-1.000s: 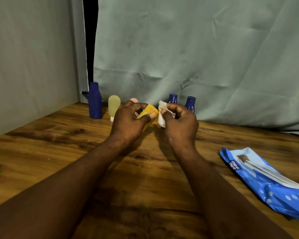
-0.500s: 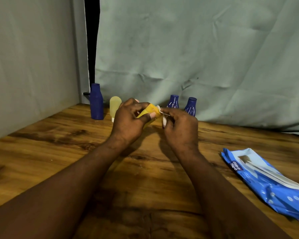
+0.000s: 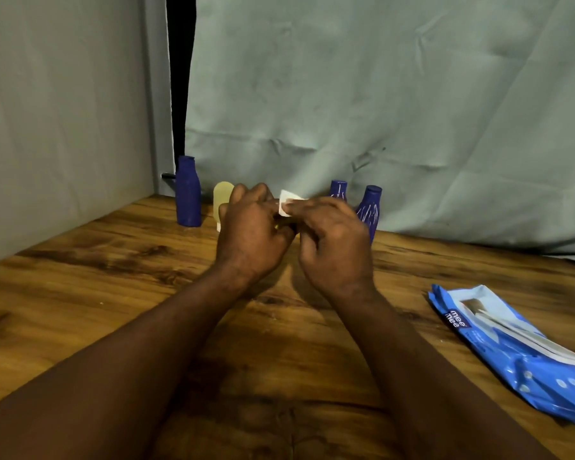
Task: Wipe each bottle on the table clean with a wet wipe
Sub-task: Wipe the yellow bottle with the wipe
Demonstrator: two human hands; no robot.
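White wipe (image 3: 287,203) sat pinched in the right hand (image 3: 337,240). The left hand (image 3: 251,237) gripped a mostly hidden yellow bottle (image 3: 276,228).

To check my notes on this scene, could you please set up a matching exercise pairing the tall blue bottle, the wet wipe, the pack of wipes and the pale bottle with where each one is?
Things
1. tall blue bottle
2. wet wipe
3. pack of wipes
4. pale bottle

Places
A. lying on the table at the right
B. standing partly hidden behind the left hand
C. pinched in the right hand
D. standing at the left end of the row

Pairs: 1-D, 2-C, 3-A, 4-B
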